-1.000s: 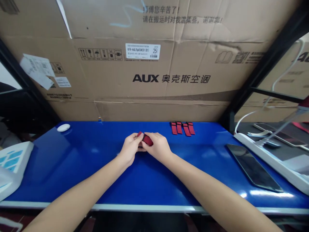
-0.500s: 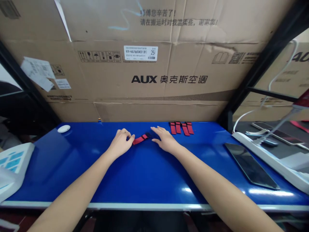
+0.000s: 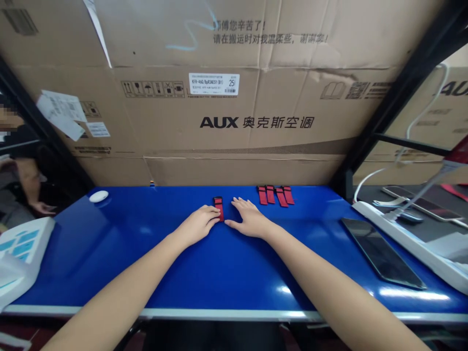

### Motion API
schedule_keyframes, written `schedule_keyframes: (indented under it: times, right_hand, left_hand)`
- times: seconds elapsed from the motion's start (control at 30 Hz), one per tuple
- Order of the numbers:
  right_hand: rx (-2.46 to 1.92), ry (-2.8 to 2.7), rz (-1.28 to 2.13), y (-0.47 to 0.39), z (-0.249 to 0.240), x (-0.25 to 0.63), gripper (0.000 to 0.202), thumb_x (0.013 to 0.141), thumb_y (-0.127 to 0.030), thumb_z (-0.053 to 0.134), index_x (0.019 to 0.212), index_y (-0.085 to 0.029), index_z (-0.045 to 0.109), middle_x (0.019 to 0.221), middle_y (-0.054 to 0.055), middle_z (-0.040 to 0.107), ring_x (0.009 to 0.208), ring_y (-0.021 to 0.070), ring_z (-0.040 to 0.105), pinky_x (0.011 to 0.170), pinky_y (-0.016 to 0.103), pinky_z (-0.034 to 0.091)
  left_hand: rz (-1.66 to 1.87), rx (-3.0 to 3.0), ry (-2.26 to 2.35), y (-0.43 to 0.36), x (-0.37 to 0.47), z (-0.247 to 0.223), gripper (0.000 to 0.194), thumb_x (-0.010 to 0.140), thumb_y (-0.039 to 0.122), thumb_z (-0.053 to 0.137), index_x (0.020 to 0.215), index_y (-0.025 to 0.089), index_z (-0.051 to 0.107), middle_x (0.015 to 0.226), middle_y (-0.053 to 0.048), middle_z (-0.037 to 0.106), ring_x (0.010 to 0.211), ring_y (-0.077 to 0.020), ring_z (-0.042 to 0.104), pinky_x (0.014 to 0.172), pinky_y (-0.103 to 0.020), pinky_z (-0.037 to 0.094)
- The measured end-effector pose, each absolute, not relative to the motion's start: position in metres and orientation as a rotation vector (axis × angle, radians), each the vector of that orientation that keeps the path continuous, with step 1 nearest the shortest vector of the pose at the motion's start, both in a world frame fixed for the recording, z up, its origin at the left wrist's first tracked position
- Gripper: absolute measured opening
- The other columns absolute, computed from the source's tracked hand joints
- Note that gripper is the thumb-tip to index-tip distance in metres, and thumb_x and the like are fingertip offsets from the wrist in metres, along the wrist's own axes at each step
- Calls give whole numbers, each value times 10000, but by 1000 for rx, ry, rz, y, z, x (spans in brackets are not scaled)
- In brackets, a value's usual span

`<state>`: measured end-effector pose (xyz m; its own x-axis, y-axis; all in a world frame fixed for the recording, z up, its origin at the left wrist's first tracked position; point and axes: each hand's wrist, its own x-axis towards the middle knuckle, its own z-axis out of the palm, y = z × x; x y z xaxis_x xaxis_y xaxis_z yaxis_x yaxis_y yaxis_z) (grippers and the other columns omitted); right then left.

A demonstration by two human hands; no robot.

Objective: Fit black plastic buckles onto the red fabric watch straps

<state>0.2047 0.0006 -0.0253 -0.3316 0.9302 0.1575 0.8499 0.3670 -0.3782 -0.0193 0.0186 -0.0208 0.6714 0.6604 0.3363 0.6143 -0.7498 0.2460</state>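
A red strap with a black buckle [image 3: 219, 205] lies upright in the view on the blue table [image 3: 219, 273]. The fingertips of my left hand [image 3: 199, 225] touch its left edge; the fingers are close together, and whether they pinch it is hard to tell. Just right of the strap, my right hand [image 3: 250, 219] rests on the table with its fingers apart and nothing in it. Several more red straps [image 3: 270, 195] with black ends lie side by side near the table's back edge, to the right.
A black phone [image 3: 382, 252] lies at the right beside a white power strip [image 3: 409, 243]. A white disc [image 3: 98, 196] and a white device [image 3: 27, 253] are at the left. Cardboard [image 3: 164, 122] stands behind the table. A person [image 3: 27, 161] is at far left.
The strap has turned from slanting to nearly straight, its black end now away from me. My left hand has moved right with it; my right hand has shifted slightly. A person has appeared at left.
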Motion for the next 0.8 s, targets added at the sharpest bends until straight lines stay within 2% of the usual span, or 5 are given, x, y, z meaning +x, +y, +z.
schedule_keyframes:
  times: [0.17,0.3,0.4,0.6,0.8]
  right_hand:
    - [-1548,-2359,280,-8,-23,196,950,834,-755,362,1509,-92,285,1587,145,201,1478,301,146,1203,448,109]
    - [-1617,-2388,262,-14,-21,188,938,863,-748,263,1520,-79,246,1596,139,153,1487,284,99,1206,441,71]
    - [-1656,-2404,267,-16,-20,186,934,870,-748,217,1529,-86,213,1601,124,127,1490,271,71,1207,434,55]
    - [-1671,-2418,270,-15,-19,187,943,863,-763,177,1535,-102,194,1605,104,108,1492,263,54,1208,423,48]
    - [-1667,-2417,270,-15,-20,187,935,866,-759,176,1537,-108,190,1606,103,108,1493,260,52,1206,419,43]
  left_hand:
    - [624,2721,1169,15,-26,-18,446,966,413,410,1316,174,552,1364,-116,560,1261,-244,521,1093,-397,390]
    - [374,2591,1447,10,-32,-14,744,908,604,404,1470,119,360,1555,-162,303,1442,-316,260,1171,-469,241]
    - [236,2549,1500,9,-32,-13,814,903,657,328,1505,111,287,1591,-140,184,1473,-297,151,1195,-459,160]
    - [185,2567,1520,8,-30,-14,840,902,674,279,1518,104,253,1596,-125,159,1479,-269,123,1202,-415,125]
    - [216,2575,1510,10,-31,-17,827,902,668,303,1509,107,277,1589,-137,182,1475,-277,148,1196,-427,143]
